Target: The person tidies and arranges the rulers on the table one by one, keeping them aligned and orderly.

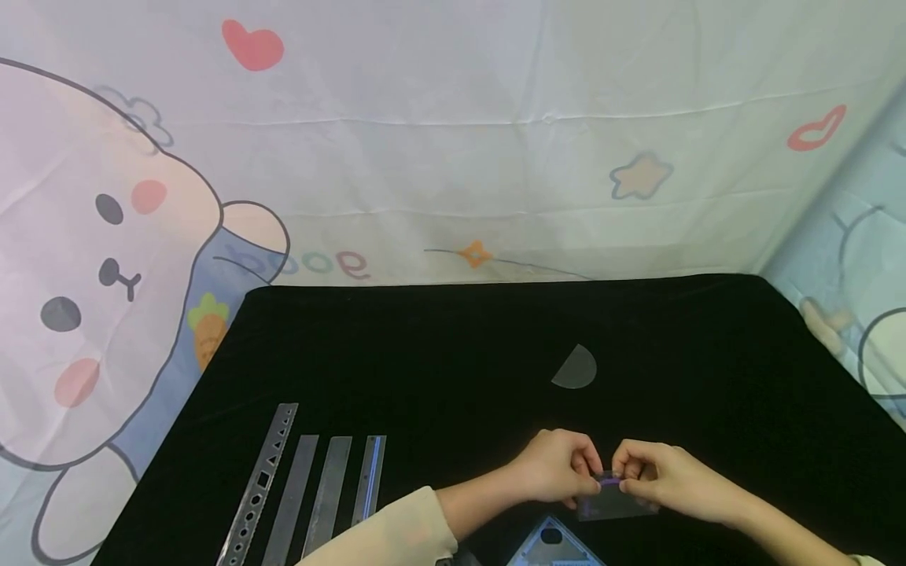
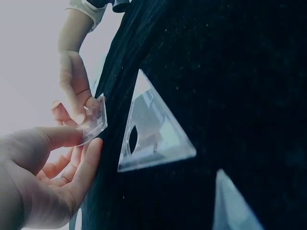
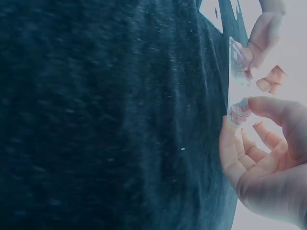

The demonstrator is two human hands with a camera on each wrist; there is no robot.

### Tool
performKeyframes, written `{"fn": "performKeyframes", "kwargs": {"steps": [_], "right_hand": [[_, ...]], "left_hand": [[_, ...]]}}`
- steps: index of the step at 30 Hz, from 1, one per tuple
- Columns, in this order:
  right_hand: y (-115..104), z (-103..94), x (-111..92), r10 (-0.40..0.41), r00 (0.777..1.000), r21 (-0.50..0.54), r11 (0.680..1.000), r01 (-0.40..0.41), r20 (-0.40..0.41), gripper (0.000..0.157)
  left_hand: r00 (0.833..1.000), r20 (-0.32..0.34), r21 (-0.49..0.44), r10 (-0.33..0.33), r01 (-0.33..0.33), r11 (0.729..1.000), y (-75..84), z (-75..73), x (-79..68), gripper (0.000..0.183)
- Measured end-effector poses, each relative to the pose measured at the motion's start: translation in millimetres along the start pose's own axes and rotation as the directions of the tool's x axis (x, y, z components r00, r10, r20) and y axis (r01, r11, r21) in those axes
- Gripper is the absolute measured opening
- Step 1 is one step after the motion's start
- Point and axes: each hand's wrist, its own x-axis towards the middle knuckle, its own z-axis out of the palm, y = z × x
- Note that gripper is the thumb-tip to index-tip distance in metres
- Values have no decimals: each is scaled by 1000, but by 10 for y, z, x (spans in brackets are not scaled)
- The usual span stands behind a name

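Observation:
Both hands hold one small, clear, flat plastic piece [image 1: 614, 507] low over the black cloth, a purple strip showing along its upper edge. My left hand [image 1: 559, 469] pinches its left side between thumb and fingers. On the opposite side my right hand [image 1: 654, 474] pinches it the same way, and faint printed marks show near that thumb in the right wrist view. Fingers cover part of the piece, and its exact kind I cannot tell. Nearest the left hand lies a clear triangular set square [image 2: 153, 125] with an oval hole.
Several rulers, among them a stencil ruler [image 1: 260, 479] with cut-out shapes and one with a blue stripe [image 1: 370, 476], lie side by side at the left. A half-round protractor [image 1: 576, 368] lies beyond the hands. Black cloth [image 1: 425, 346] covers the table; a printed curtain [image 1: 453, 157] hangs behind.

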Motion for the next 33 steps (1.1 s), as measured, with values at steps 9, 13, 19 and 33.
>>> {"fn": "performKeyframes", "kwargs": {"steps": [9,13,19,33], "right_hand": [[102,22,-136,37,999,1,999,-37,-17,20],[150,34,-198,34,999,-10,999,-34,-19,20],[195,46,-287,48,998,-48,998,-50,-42,19],[282,20,-409,26,999,-169,985,-32,-36,13]], "left_hand": [[999,30,67,18,-20,998,46,149,9,14],[999,44,117,30,-35,992,68,219,15,15],[996,70,176,50,-62,983,109,297,31,15],[989,116,354,88,-125,927,174,418,54,13]]}}
